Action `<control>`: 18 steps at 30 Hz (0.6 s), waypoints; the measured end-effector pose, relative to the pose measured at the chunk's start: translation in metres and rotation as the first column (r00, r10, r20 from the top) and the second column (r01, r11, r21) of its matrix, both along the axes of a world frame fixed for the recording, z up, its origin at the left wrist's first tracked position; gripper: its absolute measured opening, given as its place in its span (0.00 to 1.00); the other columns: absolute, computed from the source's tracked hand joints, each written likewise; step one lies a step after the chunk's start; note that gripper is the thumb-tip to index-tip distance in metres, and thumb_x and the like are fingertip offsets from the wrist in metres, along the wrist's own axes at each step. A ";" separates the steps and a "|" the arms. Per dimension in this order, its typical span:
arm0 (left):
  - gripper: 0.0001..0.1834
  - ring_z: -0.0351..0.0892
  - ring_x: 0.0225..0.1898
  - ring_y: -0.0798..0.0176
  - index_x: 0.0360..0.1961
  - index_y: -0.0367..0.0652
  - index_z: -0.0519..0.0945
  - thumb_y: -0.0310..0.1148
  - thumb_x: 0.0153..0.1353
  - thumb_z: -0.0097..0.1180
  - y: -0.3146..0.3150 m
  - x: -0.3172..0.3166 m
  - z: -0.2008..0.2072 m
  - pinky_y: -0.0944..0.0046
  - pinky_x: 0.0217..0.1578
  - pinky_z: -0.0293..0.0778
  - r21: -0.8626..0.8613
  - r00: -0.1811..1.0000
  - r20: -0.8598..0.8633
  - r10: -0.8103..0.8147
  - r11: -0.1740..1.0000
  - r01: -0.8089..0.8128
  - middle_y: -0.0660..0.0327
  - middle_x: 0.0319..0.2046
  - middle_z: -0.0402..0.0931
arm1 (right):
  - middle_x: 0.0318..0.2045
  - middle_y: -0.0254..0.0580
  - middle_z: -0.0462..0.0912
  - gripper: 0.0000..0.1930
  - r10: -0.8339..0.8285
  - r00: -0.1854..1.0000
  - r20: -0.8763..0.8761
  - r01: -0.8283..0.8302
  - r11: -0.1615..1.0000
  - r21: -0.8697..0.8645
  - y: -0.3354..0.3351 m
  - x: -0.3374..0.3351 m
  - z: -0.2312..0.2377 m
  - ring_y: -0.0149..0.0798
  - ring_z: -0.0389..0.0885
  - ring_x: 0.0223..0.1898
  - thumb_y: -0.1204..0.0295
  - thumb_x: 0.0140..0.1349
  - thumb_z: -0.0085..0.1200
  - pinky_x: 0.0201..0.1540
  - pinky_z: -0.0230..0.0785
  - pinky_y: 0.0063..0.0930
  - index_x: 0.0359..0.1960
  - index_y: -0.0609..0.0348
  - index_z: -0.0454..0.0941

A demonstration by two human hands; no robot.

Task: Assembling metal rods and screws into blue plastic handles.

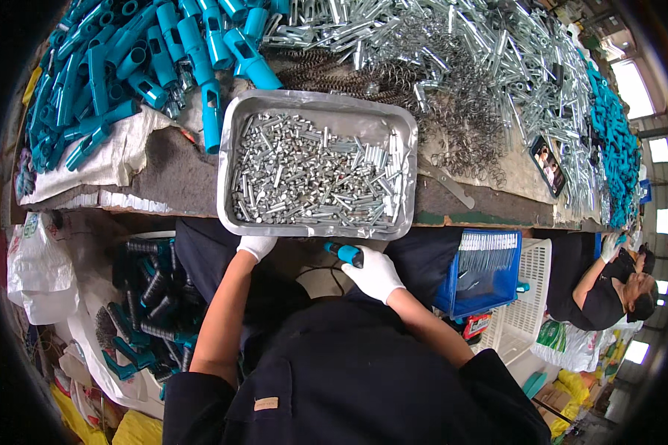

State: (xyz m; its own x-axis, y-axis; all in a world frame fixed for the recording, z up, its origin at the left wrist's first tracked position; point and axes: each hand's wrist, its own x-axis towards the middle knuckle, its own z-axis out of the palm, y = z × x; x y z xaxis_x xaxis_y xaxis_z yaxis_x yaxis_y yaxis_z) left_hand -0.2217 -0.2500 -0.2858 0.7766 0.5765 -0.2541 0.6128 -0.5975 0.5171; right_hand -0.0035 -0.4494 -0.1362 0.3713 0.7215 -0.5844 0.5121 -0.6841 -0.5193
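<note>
My right hand (375, 274), in a white glove, is closed around a short teal tube with a black end (346, 254), held just below the bench edge. My left hand (257, 246), also gloved in white, is at the near left corner of a metal tray (228, 170). Its fingers are hidden by the tray and bench edge, so I cannot tell whether it grips anything. Inside the tray lie many small silvery metal pins (297, 174), thickest at the left and middle. The tray rests on the bench, its near rim over the front edge.
Teal tubes with cut slots (163, 55) are piled at the back left. Loose springs (464, 119) and bright metal parts (549, 96) cover the right; a phone (548, 165) lies there. A blue bin (485, 297) stands below right. Another person (597, 289) works farther right.
</note>
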 end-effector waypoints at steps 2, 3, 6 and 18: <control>0.25 0.59 0.69 0.44 0.65 0.45 0.71 0.43 0.70 0.46 -0.001 -0.002 -0.005 0.49 0.70 0.53 -0.027 0.999 -0.036 0.002 1.000 -0.003 0.48 0.68 0.63 | 0.39 0.59 0.84 0.22 0.035 0.999 -0.009 -0.035 0.999 0.003 0.005 -0.004 -0.002 0.60 0.81 0.43 0.56 0.56 0.60 0.46 0.73 0.49 0.48 0.58 0.79; 0.25 0.59 0.70 0.45 0.65 0.45 0.71 0.43 0.70 0.46 -0.002 -0.001 -0.008 0.49 0.70 0.53 -0.036 0.999 -0.029 0.018 0.999 -0.019 0.48 0.68 0.63 | 0.39 0.59 0.84 0.23 0.055 0.998 -0.012 -0.055 0.999 0.000 0.007 -0.005 -0.002 0.60 0.81 0.44 0.56 0.56 0.59 0.47 0.73 0.49 0.49 0.57 0.79; 0.24 0.57 0.70 0.45 0.65 0.45 0.71 0.42 0.71 0.45 -0.003 -0.003 -0.023 0.48 0.71 0.51 -0.064 0.998 -0.001 0.067 0.996 -0.067 0.50 0.69 0.62 | 0.40 0.58 0.84 0.23 0.101 0.995 -0.018 -0.101 0.995 -0.006 0.014 -0.011 -0.006 0.60 0.81 0.44 0.57 0.57 0.59 0.48 0.73 0.49 0.50 0.57 0.79; 0.21 0.79 0.54 0.48 0.56 0.45 0.79 0.40 0.69 0.41 -0.013 0.009 0.010 0.51 0.57 0.71 -0.142 0.998 0.005 0.063 0.988 -0.062 0.54 0.53 0.80 | 0.35 0.59 0.85 0.17 0.353 0.927 0.126 -0.344 0.935 -0.089 0.061 -0.075 -0.065 0.59 0.85 0.37 0.61 0.59 0.52 0.43 0.77 0.53 0.42 0.62 0.78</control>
State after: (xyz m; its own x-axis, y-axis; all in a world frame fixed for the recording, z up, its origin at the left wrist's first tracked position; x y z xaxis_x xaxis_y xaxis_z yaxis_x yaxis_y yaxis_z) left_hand -0.2126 -0.2635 -0.2763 0.7431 0.5825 -0.3294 0.6410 -0.4783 0.6003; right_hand -0.0783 -0.3889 -0.2014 0.1834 0.7826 -0.5949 0.7876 -0.4791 -0.3875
